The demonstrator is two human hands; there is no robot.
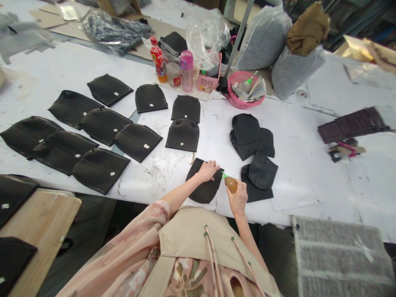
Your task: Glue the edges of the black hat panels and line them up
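A black leather-like panel [202, 190] lies on the white table in front of me. My left hand [209, 170] rests on its upper part, fingers stretched out and holding nothing. In my right hand [237, 198] is a brown glue bottle [231, 184] with a green nozzle, tilted so that its tip meets the panel's right edge. Whether any glue is coming out is too small to see. Just right of that hand sits a loose pile of black pieces [262, 170], with another pile [252, 134] behind it.
Several black panels with small white tags [107, 123] lie in rows at left. Along the back stand a red-capped drink bottle [158, 60], a glass jar [173, 75], a pink bottle [187, 72], a pink box [208, 82] and a pink basket [236, 97]. A wooden board [46, 231] is at lower left.
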